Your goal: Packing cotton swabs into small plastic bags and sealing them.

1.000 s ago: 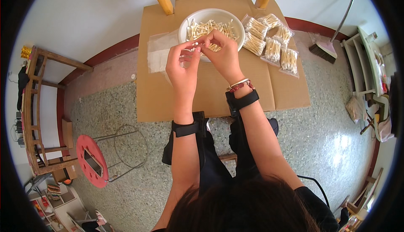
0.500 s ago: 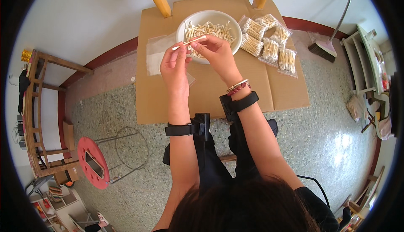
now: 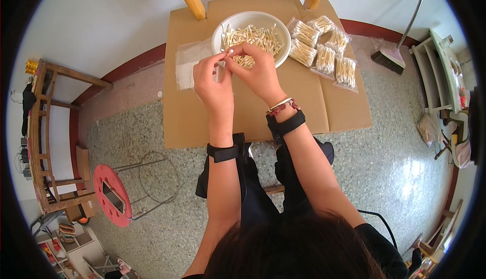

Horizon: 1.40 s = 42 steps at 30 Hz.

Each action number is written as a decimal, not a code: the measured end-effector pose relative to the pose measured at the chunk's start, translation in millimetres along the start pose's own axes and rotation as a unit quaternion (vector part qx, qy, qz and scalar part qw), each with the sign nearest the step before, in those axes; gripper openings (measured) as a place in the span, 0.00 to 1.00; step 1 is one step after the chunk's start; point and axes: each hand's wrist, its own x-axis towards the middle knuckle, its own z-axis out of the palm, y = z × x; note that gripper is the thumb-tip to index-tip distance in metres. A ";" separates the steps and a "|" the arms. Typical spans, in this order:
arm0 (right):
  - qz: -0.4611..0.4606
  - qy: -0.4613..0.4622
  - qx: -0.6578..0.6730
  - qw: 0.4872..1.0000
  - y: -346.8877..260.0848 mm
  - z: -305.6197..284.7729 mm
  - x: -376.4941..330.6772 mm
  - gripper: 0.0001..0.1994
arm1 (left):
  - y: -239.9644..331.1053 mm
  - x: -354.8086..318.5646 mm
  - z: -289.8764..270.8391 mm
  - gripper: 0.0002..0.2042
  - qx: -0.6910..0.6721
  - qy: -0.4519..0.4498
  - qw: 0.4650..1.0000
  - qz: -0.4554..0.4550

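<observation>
Bowl [image 3: 255, 17] holds swabs [image 3: 256, 36]; packed bags [image 3: 325, 58] right of it, flat bags [image 3: 186, 71] left; left hand [image 3: 212, 79], right hand [image 3: 257, 69] together pinch a swab [image 3: 231, 51]

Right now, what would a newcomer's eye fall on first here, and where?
Probably the white bowl of cotton swabs on the cardboard, with the left hand and right hand meeting at its near-left rim. Next, the clear bags packed with swabs, right of the bowl. Then the red stool at lower left, a phone on it.
</observation>
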 end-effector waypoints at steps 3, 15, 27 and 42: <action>0.006 -0.025 0.004 1.000 1.0 0.4 0.5 0.09 | -7.5 -2.2 -0.4 0.08 -0.022 -0.007 0.998 -0.065; 0.169 -0.075 0.281 0.942 2.4 6.6 1.2 0.08 | -14.7 6.0 -8.2 0.10 -0.479 -0.042 0.802 -0.355; 0.209 0.020 0.322 0.923 0.8 -3.4 7.3 0.04 | -37.2 -5.4 -17.5 0.13 0.054 -0.184 0.965 -0.178; 0.194 0.021 0.265 0.944 -1.1 -1.2 5.9 0.12 | -75.8 -35.1 -28.1 0.12 0.091 -0.352 0.918 -0.157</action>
